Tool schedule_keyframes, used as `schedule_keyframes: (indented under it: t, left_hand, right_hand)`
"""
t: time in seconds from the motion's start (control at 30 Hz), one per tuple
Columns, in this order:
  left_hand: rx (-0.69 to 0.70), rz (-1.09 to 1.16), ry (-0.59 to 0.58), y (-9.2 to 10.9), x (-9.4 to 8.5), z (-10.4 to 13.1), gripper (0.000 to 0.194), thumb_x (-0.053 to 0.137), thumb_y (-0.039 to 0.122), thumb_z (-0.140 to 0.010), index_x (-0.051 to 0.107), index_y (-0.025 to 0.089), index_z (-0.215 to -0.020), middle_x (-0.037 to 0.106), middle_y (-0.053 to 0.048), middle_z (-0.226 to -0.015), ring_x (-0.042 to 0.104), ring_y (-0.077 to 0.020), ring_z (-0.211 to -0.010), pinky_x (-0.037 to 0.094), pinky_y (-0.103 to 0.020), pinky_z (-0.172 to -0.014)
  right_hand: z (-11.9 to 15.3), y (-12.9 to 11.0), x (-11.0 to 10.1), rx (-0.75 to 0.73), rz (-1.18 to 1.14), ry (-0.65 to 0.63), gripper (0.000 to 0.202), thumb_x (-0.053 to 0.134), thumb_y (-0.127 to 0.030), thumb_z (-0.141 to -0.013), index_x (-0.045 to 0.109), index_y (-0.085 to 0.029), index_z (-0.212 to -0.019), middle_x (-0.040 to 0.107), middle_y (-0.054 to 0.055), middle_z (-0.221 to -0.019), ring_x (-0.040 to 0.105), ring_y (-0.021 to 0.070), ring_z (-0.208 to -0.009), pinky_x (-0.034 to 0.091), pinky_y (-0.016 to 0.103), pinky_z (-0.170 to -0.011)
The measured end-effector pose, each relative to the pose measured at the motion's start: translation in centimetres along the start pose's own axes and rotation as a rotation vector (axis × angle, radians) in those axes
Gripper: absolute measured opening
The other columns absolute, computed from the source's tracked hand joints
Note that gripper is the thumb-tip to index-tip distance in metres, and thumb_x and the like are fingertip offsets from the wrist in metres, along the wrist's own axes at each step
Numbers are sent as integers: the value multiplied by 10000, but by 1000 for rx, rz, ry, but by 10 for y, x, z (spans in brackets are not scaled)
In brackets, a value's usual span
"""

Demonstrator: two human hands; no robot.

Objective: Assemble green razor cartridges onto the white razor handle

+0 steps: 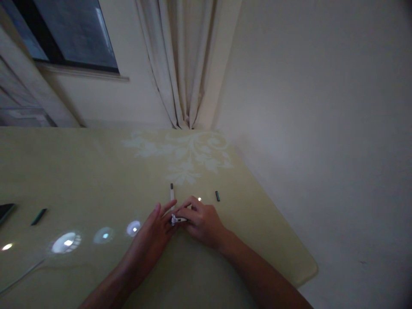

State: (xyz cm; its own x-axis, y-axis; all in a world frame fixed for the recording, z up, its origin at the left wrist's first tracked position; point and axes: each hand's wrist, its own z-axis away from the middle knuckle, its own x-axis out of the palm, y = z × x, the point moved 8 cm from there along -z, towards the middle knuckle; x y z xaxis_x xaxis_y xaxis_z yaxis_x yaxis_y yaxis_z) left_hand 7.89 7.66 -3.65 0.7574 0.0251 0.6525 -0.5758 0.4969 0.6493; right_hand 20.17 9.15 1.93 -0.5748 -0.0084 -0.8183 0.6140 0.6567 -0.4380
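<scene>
My right hand (201,219) is closed on a small white and silver object (178,220), perhaps a nail clipper, held at the centre of the view. My left hand (157,225) lies against its left end, with the index finger and thumb apart; whether its other fingers grip anything is hidden. Just beyond the left fingertips, a white stick-like item with a dark tip (171,191) lies on the table. A short dark item (217,196) rests to the right, beyond my right hand.
On the glossy table (96,171) a dark green stick (39,217) and a black object (6,211) lie at left. A white cable (22,277) crosses the lower left. The wall and a curtain (183,64) border the table.
</scene>
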Motion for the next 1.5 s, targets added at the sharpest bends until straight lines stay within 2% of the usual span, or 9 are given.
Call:
schedule_keyframes:
  t: [0.2,0.47,0.63,0.93,1.1,1.27,1.5]
  left_hand:
    - [-2,-28,1,1,2,0,673,646,639,-937,622,189,-1437,734,-145,-1372,626,-334,-1322,403,-504,-1176]
    - [-35,-12,-7,1,5,2,714,662,617,-931,570,185,-1492,751,-151,-1331,665,-333,-1266,456,-501,-1126]
    - [-71,53,-24,-1,6,3,670,633,561,-965,549,175,-1505,733,-162,-1368,672,-340,-1269,454,-525,-1130]
    - [-93,82,-92,4,11,8,578,572,569,-983,625,209,-1433,735,-127,-1370,639,-325,-1299,438,-516,-1129]
    - [-73,79,-129,6,13,7,508,608,518,-971,698,206,-1361,765,-120,-1317,649,-343,-1276,420,-525,-1136]
    - [-20,30,-174,6,17,7,470,659,506,-948,745,216,-1308,765,-117,-1327,617,-358,-1321,399,-521,-1153]
    - [41,-70,-187,2,10,1,417,644,508,-970,782,241,-1259,753,-107,-1357,634,-354,-1291,418,-500,-1131]
  right_hand:
    - [1,-2,1,-66,19,-5,339,736,-168,-934,722,-305,-1244,752,6,-1206,743,154,-976,517,215,-749]
    - [0,-9,-6,-151,83,-10,321,687,-158,-956,709,-275,-1255,760,8,-1163,738,146,-925,491,228,-693]
    - [0,-16,-11,-223,151,11,134,638,-233,-1026,738,-239,-1116,774,11,-1096,718,138,-817,460,253,-634]
    - [1,-20,-14,-273,170,41,124,610,-269,-1059,725,-236,-1091,786,23,-1066,719,134,-801,462,255,-621]
    - [1,-22,-17,-287,166,48,177,559,-263,-1090,734,-239,-1080,796,21,-1097,732,133,-811,463,258,-626]
    - [1,-21,-19,-288,142,74,149,607,-263,-1066,739,-241,-1130,797,14,-1128,741,146,-842,481,267,-651]
    - [1,-19,-20,-268,82,74,146,623,-262,-1053,765,-234,-1073,792,15,-1103,739,145,-845,494,255,-679]
